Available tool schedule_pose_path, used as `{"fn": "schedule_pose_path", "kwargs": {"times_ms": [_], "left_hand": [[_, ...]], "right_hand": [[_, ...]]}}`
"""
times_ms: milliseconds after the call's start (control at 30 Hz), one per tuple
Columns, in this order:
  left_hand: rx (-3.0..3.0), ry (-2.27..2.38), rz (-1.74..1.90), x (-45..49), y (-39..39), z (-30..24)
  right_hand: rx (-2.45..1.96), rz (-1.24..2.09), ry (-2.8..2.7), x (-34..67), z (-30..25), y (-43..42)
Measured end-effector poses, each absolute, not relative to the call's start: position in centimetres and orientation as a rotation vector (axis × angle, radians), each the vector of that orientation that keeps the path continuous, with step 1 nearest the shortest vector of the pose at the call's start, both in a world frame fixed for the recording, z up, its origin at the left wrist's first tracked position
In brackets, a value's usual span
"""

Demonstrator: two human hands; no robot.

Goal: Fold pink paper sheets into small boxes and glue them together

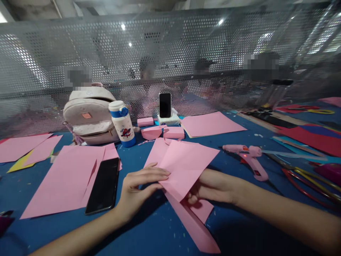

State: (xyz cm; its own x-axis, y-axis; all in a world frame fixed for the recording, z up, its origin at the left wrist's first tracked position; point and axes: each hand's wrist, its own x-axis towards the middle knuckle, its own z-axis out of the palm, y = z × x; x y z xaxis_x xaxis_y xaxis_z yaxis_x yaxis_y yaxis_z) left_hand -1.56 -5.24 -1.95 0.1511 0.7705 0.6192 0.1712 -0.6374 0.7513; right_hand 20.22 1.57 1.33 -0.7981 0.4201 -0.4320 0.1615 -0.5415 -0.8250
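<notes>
A pink paper sheet [186, 163] is raised a little off the table between my two hands. My left hand [142, 181] pinches its left edge, fingers on top and thumb near the lower edge. My right hand [210, 188] reaches beneath the sheet from the right; its lower fingers are curled and the sheet hides the rest. Under them lies more pink paper, including a long strip [193, 224] that slants toward me. Just beyond are small folded pink paper pieces [173, 133]. A pink glue gun [247, 156] with its red light on lies right of my right hand.
Left of my hands, a black phone [103, 186] rests on pink sheets [62, 174]. A white backpack [90, 113] and a bottle [124, 124] stand behind. Another phone [165, 105] stands upright before a perforated metal screen [170, 42]. Scissors [306, 181] lie at right.
</notes>
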Motion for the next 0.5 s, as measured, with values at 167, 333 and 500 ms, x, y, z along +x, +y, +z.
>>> {"fn": "schedule_pose_path", "kwargs": {"times_ms": [167,333,500], "left_hand": [[1.913,0.904,1.509,-1.54,-5.28,-1.92],[1.904,0.893,1.518,-1.52,-5.31,-1.94],[1.909,0.899,1.508,-1.50,-5.29,-1.91]], "right_hand": [[-0.902,2.562,-1.229,20.32,1.23,1.74],[-0.856,2.619,-1.109,20.31,1.47,1.73],[-0.812,2.692,-0.982,20.23,1.44,1.78]]}}
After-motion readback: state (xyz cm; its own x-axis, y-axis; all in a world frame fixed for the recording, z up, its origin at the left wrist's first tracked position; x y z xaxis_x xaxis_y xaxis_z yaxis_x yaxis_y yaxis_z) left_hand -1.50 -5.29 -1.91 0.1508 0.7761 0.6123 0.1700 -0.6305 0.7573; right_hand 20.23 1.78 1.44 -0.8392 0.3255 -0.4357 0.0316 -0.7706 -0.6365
